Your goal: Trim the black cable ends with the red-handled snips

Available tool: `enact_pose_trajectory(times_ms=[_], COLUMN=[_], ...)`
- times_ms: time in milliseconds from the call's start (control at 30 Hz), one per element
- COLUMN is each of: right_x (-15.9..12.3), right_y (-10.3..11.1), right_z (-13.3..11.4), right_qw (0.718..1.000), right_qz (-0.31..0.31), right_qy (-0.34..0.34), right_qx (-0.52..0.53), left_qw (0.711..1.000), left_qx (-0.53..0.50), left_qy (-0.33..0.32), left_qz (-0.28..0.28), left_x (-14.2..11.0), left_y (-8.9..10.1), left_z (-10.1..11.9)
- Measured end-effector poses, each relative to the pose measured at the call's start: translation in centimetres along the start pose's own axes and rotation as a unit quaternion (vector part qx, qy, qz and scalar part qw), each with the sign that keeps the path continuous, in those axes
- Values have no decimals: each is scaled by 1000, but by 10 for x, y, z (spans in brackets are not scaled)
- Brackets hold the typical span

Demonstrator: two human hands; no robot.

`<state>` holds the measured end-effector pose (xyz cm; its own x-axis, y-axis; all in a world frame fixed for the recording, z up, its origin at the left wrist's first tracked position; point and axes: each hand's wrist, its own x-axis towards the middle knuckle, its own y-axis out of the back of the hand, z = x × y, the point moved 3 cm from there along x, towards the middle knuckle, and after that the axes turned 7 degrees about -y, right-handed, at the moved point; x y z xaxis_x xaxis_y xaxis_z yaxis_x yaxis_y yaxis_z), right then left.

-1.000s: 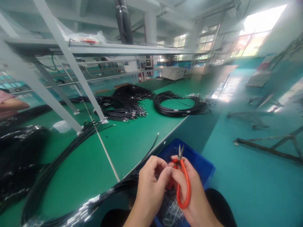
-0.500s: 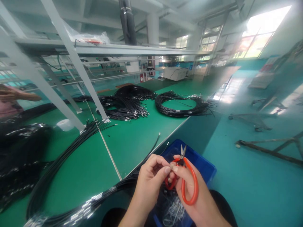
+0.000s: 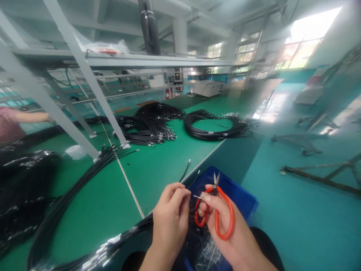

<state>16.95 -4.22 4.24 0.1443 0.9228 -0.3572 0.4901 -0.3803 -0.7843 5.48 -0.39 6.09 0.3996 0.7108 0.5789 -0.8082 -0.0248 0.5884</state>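
My right hand (image 3: pixel 222 210) holds a pair of scissors (image 3: pixel 229 222) with red handles, their short blades pointing up and slightly apart. Between its thumb and forefinger is pinched a thin pale end (image 3: pixel 197 196), seemingly of a wire. Just to the left, my left hand (image 3: pixel 172 214) has its fingers pressed together; what they hold, if anything, is hidden. A bundle of black cables (image 3: pixel 126 235), wrapped in shiny clear film, runs behind my left hand along the table's edge. Below both hands sits a blue bin (image 3: pixel 239 192) with clear and whitish scraps (image 3: pixel 210 252) inside.
The green table (image 3: pixel 152 165) carries a coil of black cables (image 3: pixel 208 133) and heaped cable bundles (image 3: pixel 152 131). White shelf posts (image 3: pixel 93 79) rise at left, near a white roll (image 3: pixel 76 151). Another person's arm (image 3: pixel 34 117) shows at far left. A wheeled metal frame (image 3: pixel 318 177) stands right.
My left hand has drawn back to the left, away from my right thumb, and turned over. A pale thin end now shows at my right fingertips. The other person's arm has shifted.
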Motion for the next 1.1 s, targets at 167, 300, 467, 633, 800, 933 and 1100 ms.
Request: enact_pose_trajectory(times_ms=[167, 300, 467, 633, 800, 933, 1100], right_x=[0, 1, 2, 4, -1, -6, -2], right_y=[0, 3, -1, -3, 8, 4, 3], right_z=[0, -4, -8, -4, -13, -16, -9], right_qw=[999, 993, 978, 974, 929, 893, 856], right_qz=[-25, 10, 63, 45, 103, 79, 57], right_qy=[5, 76, 124, 128, 229, 265, 270], right_qx=[-42, -94, -158, -183, -270, -354, -437], left_qw=[969, 937, 910, 904, 909, 916, 917], left_qx=[-194, -288, -347, -361, -344, -325, -324], left_qy=[119, 179, 211, 219, 228, 224, 224], left_qz=[-99, -78, -83, -73, -64, -65, -70], left_x=[-6, -9, -9, -7, -6, -6, -6], left_y=[-10, -15, -17, -15, -14, -16, -17], left_z=[-5, -10, -11, -8, -9, -8, -5])
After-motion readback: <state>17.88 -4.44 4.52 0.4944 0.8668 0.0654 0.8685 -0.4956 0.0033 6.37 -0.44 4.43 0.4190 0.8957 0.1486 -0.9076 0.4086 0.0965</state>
